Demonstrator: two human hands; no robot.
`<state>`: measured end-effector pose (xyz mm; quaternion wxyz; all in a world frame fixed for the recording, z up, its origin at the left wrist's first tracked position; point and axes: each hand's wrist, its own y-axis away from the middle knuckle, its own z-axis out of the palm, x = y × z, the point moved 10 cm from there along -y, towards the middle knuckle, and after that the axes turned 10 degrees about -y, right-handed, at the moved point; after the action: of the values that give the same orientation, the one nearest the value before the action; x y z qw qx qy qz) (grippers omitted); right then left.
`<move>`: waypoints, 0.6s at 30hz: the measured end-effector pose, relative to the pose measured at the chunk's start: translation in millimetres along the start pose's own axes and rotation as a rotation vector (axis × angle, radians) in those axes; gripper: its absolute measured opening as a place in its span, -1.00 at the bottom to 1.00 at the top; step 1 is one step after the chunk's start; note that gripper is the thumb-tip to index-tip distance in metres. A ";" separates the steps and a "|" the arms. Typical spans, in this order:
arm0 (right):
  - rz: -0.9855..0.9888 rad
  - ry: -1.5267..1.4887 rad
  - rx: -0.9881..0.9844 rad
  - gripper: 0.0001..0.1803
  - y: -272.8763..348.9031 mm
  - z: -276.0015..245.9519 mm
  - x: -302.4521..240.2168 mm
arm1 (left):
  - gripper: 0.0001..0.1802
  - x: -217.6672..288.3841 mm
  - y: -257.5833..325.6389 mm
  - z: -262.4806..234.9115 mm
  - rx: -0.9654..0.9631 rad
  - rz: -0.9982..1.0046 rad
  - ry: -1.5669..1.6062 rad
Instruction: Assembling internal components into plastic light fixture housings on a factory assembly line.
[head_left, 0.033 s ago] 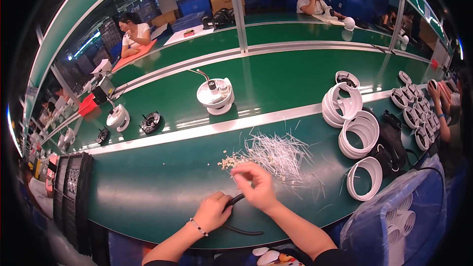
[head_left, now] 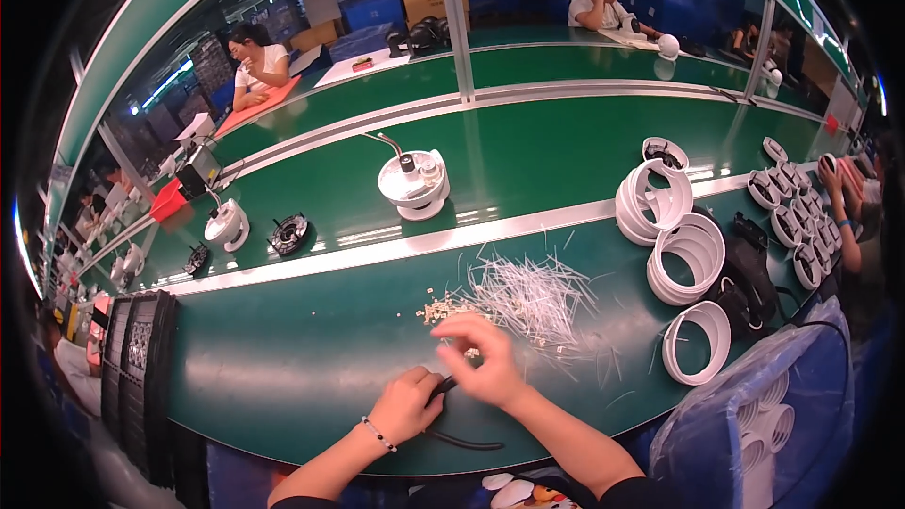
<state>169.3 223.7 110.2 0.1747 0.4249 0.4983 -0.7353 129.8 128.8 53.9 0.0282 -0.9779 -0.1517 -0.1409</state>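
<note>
My left hand [head_left: 406, 405], with a beaded bracelet at the wrist, is closed round a black cable [head_left: 467, 444]. One end of the cable pokes out toward my right hand, and the other trails over the green bench near its front edge. Just above that upper end is my right hand [head_left: 483, 363], its fingers curved and a gap showing between thumb and forefinger. Nothing can be made out in it. Beyond it lie a small heap of tiny cream-coloured connector-like pieces [head_left: 436, 309] and a pile of thin white strips, like cable ties [head_left: 530, 297].
White ring housings [head_left: 697, 342] stand at the right, with black parts [head_left: 747, 273] behind them. A plastic-lined blue bin [head_left: 735, 415] is at the lower right. Black trays [head_left: 137, 368] are stacked at the left. A white round base [head_left: 413, 184] sits beyond the metal rail.
My right hand has shifted slightly left and down, nearer to my left hand, and its fingers have tilted. My left hand and the cable's trailing end look the same.
</note>
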 end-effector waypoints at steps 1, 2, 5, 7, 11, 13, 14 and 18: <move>0.076 0.054 -0.148 -0.58 2.6 15.4 1.5 | -0.71 3.7 2.1 -7.5 0.045 0.043 -0.002; -0.026 0.132 -0.253 -0.47 4.2 30.6 -8.7 | -0.71 6.6 5.1 -15.5 0.091 0.085 -0.004; -0.027 0.388 -0.571 0.03 22.9 67.5 -9.1 | -0.75 15.8 8.0 -58.7 0.298 0.247 -0.108; 0.021 0.472 -0.642 0.21 31.4 75.3 0.0 | -0.76 10.9 3.4 -68.5 0.248 0.217 -0.187; 0.009 0.769 -0.474 0.15 23.7 64.2 -0.8 | -0.82 23.4 -16.1 -94.8 0.219 0.272 -0.199; -0.084 0.858 -0.299 0.08 19.3 51.3 -6.3 | -0.83 36.9 -29.1 -104.2 0.221 0.363 -0.203; -0.142 0.916 -0.221 0.03 17.0 44.9 -10.0 | -0.85 47.1 -34.9 -110.5 0.263 0.434 -0.198; -0.120 0.892 -0.043 0.05 7.6 15.9 -19.0 | -0.84 76.4 -61.1 -118.9 0.232 0.516 -0.291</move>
<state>178.3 203.2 123.1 -0.0914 0.6669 0.5639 -0.4785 149.4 197.4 190.4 0.1523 -0.9843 0.0841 0.0307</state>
